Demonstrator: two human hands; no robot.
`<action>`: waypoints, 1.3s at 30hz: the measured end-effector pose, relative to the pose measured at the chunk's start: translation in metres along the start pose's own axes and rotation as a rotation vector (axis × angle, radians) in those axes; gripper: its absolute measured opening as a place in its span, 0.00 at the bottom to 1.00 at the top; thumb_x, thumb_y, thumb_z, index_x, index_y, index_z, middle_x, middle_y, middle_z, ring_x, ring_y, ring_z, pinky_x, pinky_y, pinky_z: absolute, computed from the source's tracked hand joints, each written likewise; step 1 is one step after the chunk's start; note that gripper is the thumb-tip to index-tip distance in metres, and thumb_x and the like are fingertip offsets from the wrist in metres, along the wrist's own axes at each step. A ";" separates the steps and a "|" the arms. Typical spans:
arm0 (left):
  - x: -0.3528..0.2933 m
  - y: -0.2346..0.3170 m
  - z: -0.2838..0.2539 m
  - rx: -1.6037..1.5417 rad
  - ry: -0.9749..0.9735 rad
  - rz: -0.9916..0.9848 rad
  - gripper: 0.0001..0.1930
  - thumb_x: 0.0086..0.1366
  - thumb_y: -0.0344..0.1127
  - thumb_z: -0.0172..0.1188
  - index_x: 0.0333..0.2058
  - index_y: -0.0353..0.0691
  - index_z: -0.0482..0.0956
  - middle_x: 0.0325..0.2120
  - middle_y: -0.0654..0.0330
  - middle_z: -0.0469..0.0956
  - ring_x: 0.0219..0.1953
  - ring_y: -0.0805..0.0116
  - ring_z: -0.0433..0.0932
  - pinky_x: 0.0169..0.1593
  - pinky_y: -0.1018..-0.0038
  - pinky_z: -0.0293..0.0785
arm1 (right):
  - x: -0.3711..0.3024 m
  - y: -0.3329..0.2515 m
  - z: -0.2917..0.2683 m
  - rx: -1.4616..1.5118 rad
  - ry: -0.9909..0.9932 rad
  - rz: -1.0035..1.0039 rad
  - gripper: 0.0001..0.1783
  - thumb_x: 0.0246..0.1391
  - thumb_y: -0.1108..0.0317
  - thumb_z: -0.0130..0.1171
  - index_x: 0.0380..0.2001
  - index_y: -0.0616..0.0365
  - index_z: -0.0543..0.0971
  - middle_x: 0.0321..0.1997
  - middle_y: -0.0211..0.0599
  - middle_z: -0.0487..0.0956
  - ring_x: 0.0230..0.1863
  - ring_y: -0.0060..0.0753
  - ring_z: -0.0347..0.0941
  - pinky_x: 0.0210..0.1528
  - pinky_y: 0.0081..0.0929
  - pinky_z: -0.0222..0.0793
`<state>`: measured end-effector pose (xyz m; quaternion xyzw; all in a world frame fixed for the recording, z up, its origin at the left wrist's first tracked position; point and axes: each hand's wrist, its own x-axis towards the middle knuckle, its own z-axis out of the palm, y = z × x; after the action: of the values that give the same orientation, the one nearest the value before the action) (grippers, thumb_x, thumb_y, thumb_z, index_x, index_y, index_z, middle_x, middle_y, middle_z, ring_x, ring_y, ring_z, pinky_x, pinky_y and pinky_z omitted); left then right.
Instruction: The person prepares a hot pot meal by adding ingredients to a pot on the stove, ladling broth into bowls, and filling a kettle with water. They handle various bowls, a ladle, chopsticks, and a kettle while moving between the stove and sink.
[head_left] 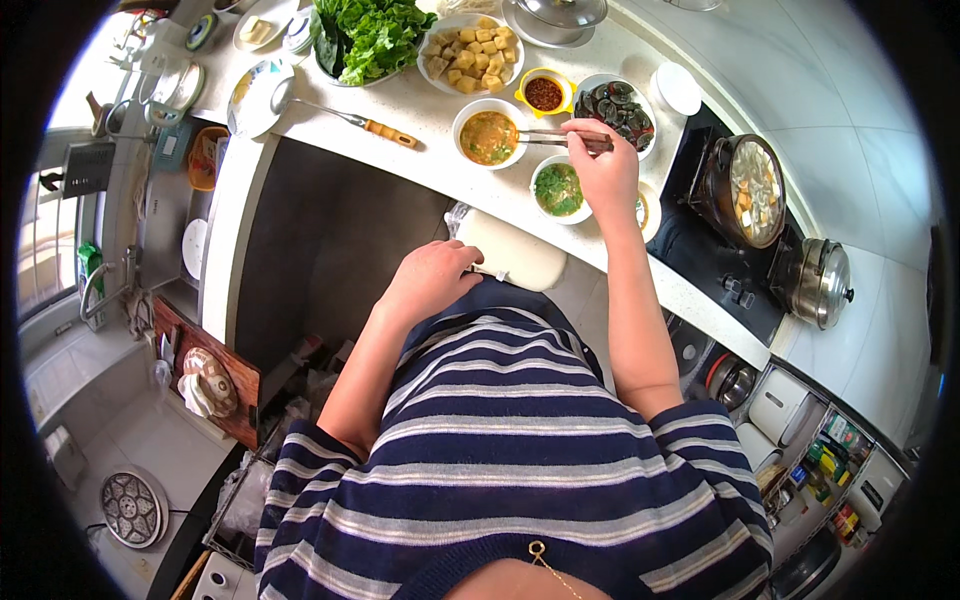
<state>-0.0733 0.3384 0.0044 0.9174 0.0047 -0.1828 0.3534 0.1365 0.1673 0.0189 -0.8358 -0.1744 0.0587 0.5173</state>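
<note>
My right hand grips a pair of chopsticks with dark handles and metal lower ends. Their tips reach into a white bowl of orange-brown sauce with green bits. Just below my right hand stands a second white bowl of chopped green herbs in liquid. A yellow-rimmed dish of dark red chili is beyond the chopsticks, beside a plate of dark, shiny slices. At my waist, my left hand hangs loosely with its fingers apart, holding nothing, near a cream-coloured lid or seat.
Leafy greens, tofu puffs and a ladle lie along the counter. At right, a pot of food sits on the black stove, near a lidded steel pot. A cutting board is at left.
</note>
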 end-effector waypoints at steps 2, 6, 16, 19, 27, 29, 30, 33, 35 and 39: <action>0.000 0.002 0.000 -0.014 -0.009 -0.005 0.11 0.62 0.36 0.62 0.42 0.41 0.81 0.36 0.54 0.82 0.43 0.54 0.80 0.50 0.62 0.75 | 0.001 0.001 -0.003 0.030 -0.050 0.030 0.08 0.56 0.74 0.59 0.38 0.61 0.84 0.33 0.37 0.86 0.35 0.26 0.83 0.41 0.23 0.76; -0.001 0.002 0.002 -0.024 0.019 -0.005 0.12 0.61 0.38 0.63 0.41 0.41 0.82 0.35 0.53 0.82 0.42 0.52 0.80 0.49 0.60 0.76 | 0.002 -0.007 -0.005 -0.080 -0.100 0.033 0.07 0.56 0.73 0.59 0.37 0.60 0.84 0.32 0.37 0.85 0.34 0.26 0.83 0.40 0.23 0.75; -0.005 0.000 0.009 -0.018 0.072 0.009 0.11 0.61 0.38 0.62 0.40 0.40 0.83 0.35 0.53 0.82 0.41 0.52 0.80 0.48 0.61 0.76 | -0.010 0.006 0.001 0.052 -0.005 -0.027 0.06 0.56 0.74 0.60 0.37 0.61 0.83 0.33 0.39 0.85 0.34 0.27 0.83 0.39 0.22 0.75; -0.007 0.005 0.005 -0.007 0.034 -0.026 0.12 0.61 0.37 0.62 0.42 0.40 0.82 0.37 0.54 0.81 0.43 0.53 0.80 0.49 0.62 0.76 | -0.019 0.009 0.010 0.227 0.090 -0.096 0.07 0.56 0.76 0.62 0.38 0.61 0.83 0.36 0.40 0.85 0.35 0.29 0.83 0.39 0.22 0.75; -0.020 0.016 -0.001 -0.031 0.017 -0.114 0.11 0.61 0.37 0.62 0.42 0.40 0.81 0.37 0.54 0.81 0.43 0.53 0.80 0.49 0.61 0.76 | -0.046 0.062 0.069 -0.199 0.105 -0.327 0.14 0.51 0.78 0.63 0.41 0.51 0.84 0.55 0.42 0.79 0.48 0.45 0.79 0.46 0.35 0.75; -0.025 0.013 -0.005 -0.047 0.045 -0.113 0.11 0.61 0.36 0.62 0.42 0.40 0.81 0.37 0.54 0.81 0.43 0.53 0.80 0.48 0.61 0.76 | -0.049 0.081 0.091 -0.220 0.119 -0.343 0.16 0.50 0.77 0.64 0.43 0.50 0.84 0.58 0.42 0.77 0.53 0.46 0.77 0.51 0.36 0.74; -0.029 0.009 -0.007 -0.034 0.050 -0.134 0.12 0.61 0.36 0.62 0.42 0.40 0.81 0.37 0.54 0.82 0.43 0.53 0.80 0.49 0.62 0.76 | -0.051 0.084 0.101 -0.233 0.126 -0.349 0.17 0.49 0.76 0.64 0.44 0.50 0.84 0.59 0.42 0.76 0.56 0.47 0.76 0.53 0.37 0.74; -0.043 -0.006 -0.017 -0.014 0.056 -0.145 0.12 0.62 0.36 0.62 0.42 0.40 0.82 0.37 0.54 0.82 0.43 0.54 0.80 0.49 0.63 0.76 | -0.057 0.083 0.124 -0.263 0.106 -0.311 0.19 0.47 0.74 0.65 0.46 0.51 0.83 0.63 0.42 0.73 0.62 0.48 0.72 0.57 0.36 0.72; -0.049 -0.022 -0.025 -0.018 0.085 -0.138 0.12 0.61 0.35 0.62 0.42 0.40 0.81 0.37 0.54 0.82 0.42 0.54 0.80 0.48 0.63 0.77 | -0.057 0.082 0.137 -0.307 0.098 -0.328 0.23 0.44 0.76 0.68 0.47 0.56 0.82 0.64 0.43 0.71 0.61 0.50 0.71 0.58 0.41 0.70; -0.057 -0.059 -0.048 -0.038 0.123 -0.110 0.11 0.60 0.35 0.62 0.42 0.39 0.81 0.35 0.54 0.81 0.40 0.54 0.80 0.46 0.62 0.77 | -0.052 0.076 0.160 -0.481 0.122 -0.367 0.28 0.39 0.83 0.64 0.49 0.56 0.81 0.64 0.43 0.71 0.63 0.54 0.67 0.64 0.44 0.65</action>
<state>-0.1190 0.4211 0.0186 0.9184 0.0802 -0.1452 0.3592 0.0608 0.2528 -0.1262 -0.8907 -0.3000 -0.1287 0.3163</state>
